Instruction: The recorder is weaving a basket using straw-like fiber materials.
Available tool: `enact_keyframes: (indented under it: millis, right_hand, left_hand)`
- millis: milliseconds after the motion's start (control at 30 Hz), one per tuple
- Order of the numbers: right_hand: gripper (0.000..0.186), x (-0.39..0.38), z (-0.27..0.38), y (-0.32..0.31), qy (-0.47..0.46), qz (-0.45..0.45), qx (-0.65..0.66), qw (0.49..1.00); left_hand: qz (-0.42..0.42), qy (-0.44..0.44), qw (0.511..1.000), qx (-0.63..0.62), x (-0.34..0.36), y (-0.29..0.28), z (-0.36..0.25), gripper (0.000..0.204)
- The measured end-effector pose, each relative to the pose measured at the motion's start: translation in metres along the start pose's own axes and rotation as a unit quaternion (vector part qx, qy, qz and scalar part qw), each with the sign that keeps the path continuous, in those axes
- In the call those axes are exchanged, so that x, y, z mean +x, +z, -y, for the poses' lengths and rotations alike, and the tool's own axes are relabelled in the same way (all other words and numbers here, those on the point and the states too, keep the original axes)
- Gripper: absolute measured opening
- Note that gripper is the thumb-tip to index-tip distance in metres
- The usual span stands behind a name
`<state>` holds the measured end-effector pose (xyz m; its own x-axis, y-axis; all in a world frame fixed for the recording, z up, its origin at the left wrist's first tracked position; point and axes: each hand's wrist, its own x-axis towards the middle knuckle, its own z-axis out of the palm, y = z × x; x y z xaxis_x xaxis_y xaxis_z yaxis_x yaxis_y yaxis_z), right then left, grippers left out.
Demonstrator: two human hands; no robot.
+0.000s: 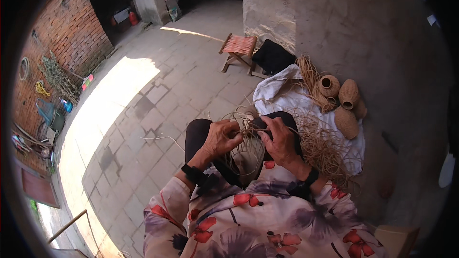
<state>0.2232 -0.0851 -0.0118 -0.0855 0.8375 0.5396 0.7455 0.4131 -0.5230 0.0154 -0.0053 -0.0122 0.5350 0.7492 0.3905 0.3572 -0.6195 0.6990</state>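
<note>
Head view: we saw the half-woven basket (246, 150) resting on the person's lap, between both hands, its loose upright strands fanning out at the top. The left hand (217, 138) had its grip closed on strands at the rim; the right hand (279, 141) pinched strands on the opposite side. A heap of loose fibre (325, 145) lay on a white cloth (279, 95) just beside the right knee, with finished woven jars (346, 107) beyond it. We judged that an uneven pull could snap a dry strand or loosen the weave. The trailing strand (160, 138) on the paving could snag and tangle.
</note>
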Motion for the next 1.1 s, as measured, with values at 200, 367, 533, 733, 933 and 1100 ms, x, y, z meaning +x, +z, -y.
enact_keyframes:
  millis: [200,367,533,733,933,1100]
  right_hand:
    - [0.016,-0.002,-0.014,-0.005,-0.037,-0.005,-0.011,0.999]
    - [0.011,-0.014,-0.002,-0.013,0.018,0.024,0.073,0.997]
    - [0.008,-0.007,0.005,-0.001,0.116,0.037,0.138,0.983]
    - [0.008,0.014,0.004,0.016,0.057,0.005,0.102,0.993]
    - [0.012,0.031,0.008,0.005,0.081,0.019,0.122,0.989]
    - [0.01,0.044,0.005,0.008,-0.014,0.107,0.107,0.988]
  left_hand:
    - [-0.021,0.038,0.999,0.031,0.002,0.014,-0.015,0.014]
    - [-0.016,0.022,0.999,0.044,0.004,0.012,-0.028,0.013]
    - [0.026,-0.002,0.995,0.099,0.008,0.009,-0.031,0.019]
    - [0.077,-0.093,0.993,-0.004,0.01,-0.007,-0.026,0.019]
    - [0.147,-0.164,0.937,-0.27,0.008,-0.024,-0.013,0.017]
    - [0.168,-0.15,0.934,-0.278,0.008,-0.025,-0.005,0.016]
